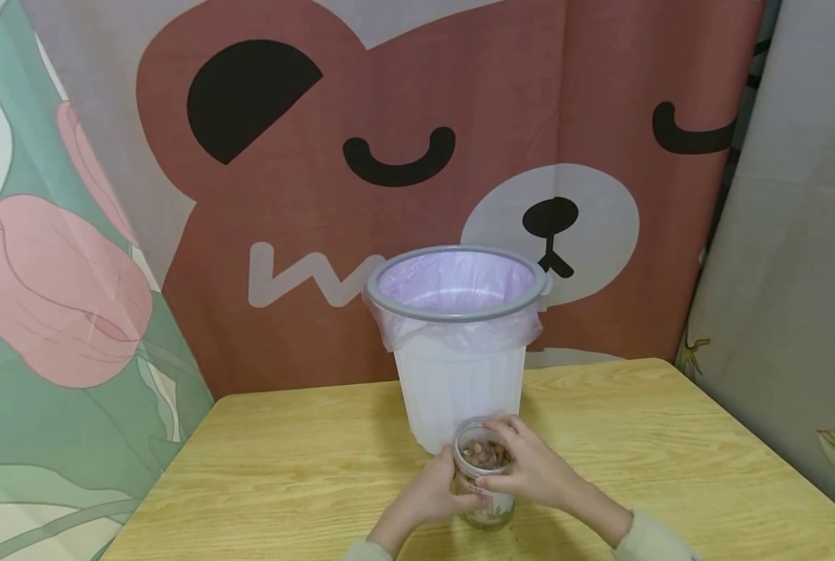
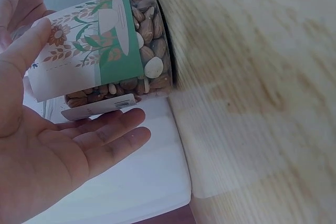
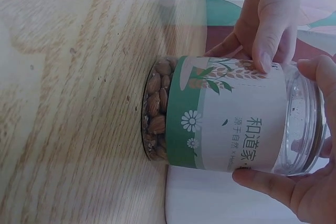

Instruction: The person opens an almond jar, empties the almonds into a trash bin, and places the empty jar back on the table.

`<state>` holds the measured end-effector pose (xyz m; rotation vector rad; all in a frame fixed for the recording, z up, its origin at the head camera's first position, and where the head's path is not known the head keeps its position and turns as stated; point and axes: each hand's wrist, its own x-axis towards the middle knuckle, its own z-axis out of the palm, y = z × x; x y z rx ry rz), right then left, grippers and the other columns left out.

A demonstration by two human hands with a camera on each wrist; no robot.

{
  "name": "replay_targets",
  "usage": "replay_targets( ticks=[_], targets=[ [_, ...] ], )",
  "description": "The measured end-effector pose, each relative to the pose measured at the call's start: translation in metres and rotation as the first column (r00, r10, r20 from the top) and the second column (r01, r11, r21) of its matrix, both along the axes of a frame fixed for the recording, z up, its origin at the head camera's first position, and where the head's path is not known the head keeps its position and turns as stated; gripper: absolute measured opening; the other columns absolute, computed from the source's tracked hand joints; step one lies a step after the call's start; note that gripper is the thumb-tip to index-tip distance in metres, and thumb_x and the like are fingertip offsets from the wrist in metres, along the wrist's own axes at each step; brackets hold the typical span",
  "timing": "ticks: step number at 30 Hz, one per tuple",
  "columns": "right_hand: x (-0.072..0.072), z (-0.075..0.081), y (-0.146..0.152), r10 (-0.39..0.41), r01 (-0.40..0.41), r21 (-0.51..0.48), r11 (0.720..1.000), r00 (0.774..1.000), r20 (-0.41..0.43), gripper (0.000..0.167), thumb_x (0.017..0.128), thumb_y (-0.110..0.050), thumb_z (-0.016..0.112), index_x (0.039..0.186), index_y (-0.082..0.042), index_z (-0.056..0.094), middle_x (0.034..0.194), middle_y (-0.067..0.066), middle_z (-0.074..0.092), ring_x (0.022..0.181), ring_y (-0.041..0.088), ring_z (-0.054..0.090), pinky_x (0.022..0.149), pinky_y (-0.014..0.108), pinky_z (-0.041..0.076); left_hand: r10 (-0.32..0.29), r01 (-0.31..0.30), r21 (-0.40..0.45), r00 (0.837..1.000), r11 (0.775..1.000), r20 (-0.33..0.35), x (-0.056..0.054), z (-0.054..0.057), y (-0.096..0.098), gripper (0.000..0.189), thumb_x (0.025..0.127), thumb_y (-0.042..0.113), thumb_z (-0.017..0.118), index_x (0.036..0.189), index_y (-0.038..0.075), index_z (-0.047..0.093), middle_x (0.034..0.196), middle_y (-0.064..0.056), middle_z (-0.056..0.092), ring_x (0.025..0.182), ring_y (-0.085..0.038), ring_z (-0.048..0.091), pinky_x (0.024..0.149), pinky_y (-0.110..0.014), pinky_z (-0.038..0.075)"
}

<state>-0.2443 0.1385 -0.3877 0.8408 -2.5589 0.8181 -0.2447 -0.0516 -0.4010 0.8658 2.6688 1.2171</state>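
Note:
A clear jar of almonds stands upright on the wooden table, with nuts showing through its round top. Its paper label is white and green, printed with flowers and leaves. My left hand holds the jar's left side, thumb across the label and the other fingers extended along the far side. Around the upper part and neck, my right hand grips from the right, a finger pressing at the label's upper edge. In the left wrist view, pale round pieces lie among the almonds.
Right behind the jar stands a white bin with a grey rim and a pinkish liner bag. A bear-patterned curtain hangs beyond the table. Small dark crumbs lie near the jar in the right wrist view.

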Motion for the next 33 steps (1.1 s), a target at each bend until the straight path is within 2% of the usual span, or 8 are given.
replay_targets(
  ticks=[6,12,16,23,29,33],
  targets=[
    [0.0024,-0.0015,0.0004,-0.02,0.02,-0.07,0.997,1.0,-0.004,0.072,0.066,-0.041,0.073,0.122,-0.002,0.048,0.109,0.009,0.048,0.094,0.027,0.053,0.073,0.044,0.046,0.004,-0.004,0.014,1.0,1.0,0.012,0.0005,0.0,0.0007,0.079,0.073,0.038,0.072,0.129,-0.003,0.033,0.127,-0.017,0.044,0.115,-0.03,0.043,0.094,-0.043,0.036],
    [0.0049,-0.0019,0.0018,-0.035,0.043,-0.126,0.991,0.997,0.063,0.072,0.065,-0.037,0.075,0.121,-0.001,0.048,0.109,0.009,0.049,0.091,0.024,0.052,0.072,0.041,0.045,0.005,-0.006,0.047,1.0,0.999,0.025,-0.0012,-0.0013,0.0012,0.075,0.072,0.039,0.072,0.125,-0.001,0.037,0.124,-0.015,0.046,0.114,-0.029,0.045,0.092,-0.04,0.039],
    [0.0059,-0.0025,0.0033,-0.05,0.063,-0.149,0.987,0.995,0.087,0.074,0.065,-0.04,0.075,0.122,-0.002,0.048,0.111,0.009,0.048,0.094,0.026,0.051,0.074,0.043,0.045,-0.001,0.0,0.063,1.0,0.998,0.012,-0.0016,-0.0004,0.0021,0.074,0.072,0.038,0.073,0.124,-0.001,0.038,0.124,-0.013,0.046,0.114,-0.027,0.045,0.092,-0.037,0.039],
    [0.0078,-0.0026,0.0042,-0.065,0.093,-0.189,0.978,0.987,0.148,0.072,0.067,-0.038,0.075,0.122,-0.001,0.047,0.115,0.01,0.047,0.103,0.031,0.047,0.078,0.05,0.043,0.002,-0.001,0.018,0.999,1.0,-0.045,-0.0001,0.0022,0.0022,0.073,0.072,0.042,0.071,0.122,-0.001,0.04,0.117,-0.011,0.05,0.108,-0.024,0.049,0.089,-0.037,0.041],
    [0.0083,-0.0035,0.0049,-0.083,0.115,-0.218,0.969,0.985,0.153,0.07,0.068,-0.036,0.074,0.121,0.0,0.047,0.115,0.011,0.048,0.104,0.033,0.046,0.079,0.053,0.041,-0.01,0.012,0.02,0.996,1.0,-0.089,0.0007,0.0025,0.003,0.075,0.068,0.039,0.075,0.121,-0.001,0.041,0.114,-0.008,0.052,0.106,-0.022,0.05,0.087,-0.035,0.042],
    [0.009,-0.0044,0.0047,-0.097,0.127,-0.223,0.967,0.985,0.14,0.07,0.067,-0.036,0.074,0.12,0.001,0.049,0.116,0.013,0.049,0.104,0.034,0.047,0.08,0.052,0.041,-0.002,0.005,0.042,0.999,0.999,-0.049,0.0012,0.002,0.0044,0.079,0.062,0.035,0.08,0.122,0.001,0.04,0.115,-0.005,0.051,0.106,-0.019,0.05,0.087,-0.031,0.042]
  ],
)
